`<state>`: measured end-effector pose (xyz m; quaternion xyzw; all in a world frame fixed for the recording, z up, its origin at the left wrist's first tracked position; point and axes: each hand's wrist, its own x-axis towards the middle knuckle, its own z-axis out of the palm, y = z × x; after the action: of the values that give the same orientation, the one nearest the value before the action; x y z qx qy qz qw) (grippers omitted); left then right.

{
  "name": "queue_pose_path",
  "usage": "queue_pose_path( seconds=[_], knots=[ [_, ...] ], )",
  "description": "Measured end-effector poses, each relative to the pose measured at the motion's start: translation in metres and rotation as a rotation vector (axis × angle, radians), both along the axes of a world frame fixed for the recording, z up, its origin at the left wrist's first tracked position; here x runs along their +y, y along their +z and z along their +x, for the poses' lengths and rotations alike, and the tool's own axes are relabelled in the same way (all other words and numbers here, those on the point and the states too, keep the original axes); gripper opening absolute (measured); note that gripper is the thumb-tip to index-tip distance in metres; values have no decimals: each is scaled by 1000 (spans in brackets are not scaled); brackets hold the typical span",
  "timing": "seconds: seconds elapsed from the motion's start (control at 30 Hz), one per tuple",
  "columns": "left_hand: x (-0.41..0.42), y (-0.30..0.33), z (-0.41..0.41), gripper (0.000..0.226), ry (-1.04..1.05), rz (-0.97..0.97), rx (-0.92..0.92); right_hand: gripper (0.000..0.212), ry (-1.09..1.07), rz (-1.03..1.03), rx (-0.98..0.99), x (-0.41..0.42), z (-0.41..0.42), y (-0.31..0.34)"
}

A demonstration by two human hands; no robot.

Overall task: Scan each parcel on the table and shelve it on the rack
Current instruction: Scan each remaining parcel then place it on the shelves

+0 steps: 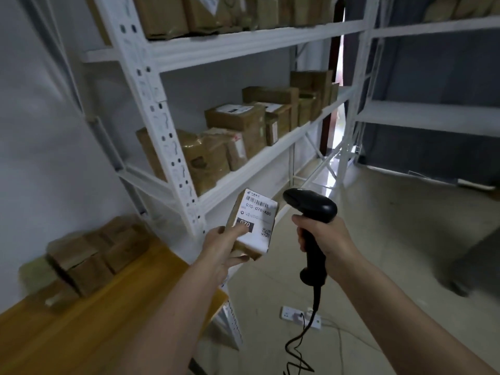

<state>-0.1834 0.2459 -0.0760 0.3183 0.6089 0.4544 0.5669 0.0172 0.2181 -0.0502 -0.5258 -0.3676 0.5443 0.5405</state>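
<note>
Scanning time: small brown cardboard parcel with a white shipping label (253, 224) up in the left hand (223, 251), black pistol-grip barcode scanner (311, 226) in the right hand (323, 238).

And here we go: left fingers (238, 230) pinch the parcel at lower centre of the frame, thumb on the label, its long axis running up and slightly right, barcode at the far top end. The right fingers wrap the scanner handle just right of it, nose aimed left toward the label, apart but close. More brown boxes (89, 255) wait on the yellow wooden counter (135, 301) at lower left. The white metal rack (243, 171) stands directly ahead; I'd judge the left hand nearer its shelf.
</note>
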Motion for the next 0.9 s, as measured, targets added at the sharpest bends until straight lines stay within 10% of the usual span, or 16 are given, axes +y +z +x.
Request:
queue_pose_path(
  seconds=[0.9],
  knots=[
    [265,77,139,51,0,345,162,6,-152,142,76,233,120,64]
  ],
)
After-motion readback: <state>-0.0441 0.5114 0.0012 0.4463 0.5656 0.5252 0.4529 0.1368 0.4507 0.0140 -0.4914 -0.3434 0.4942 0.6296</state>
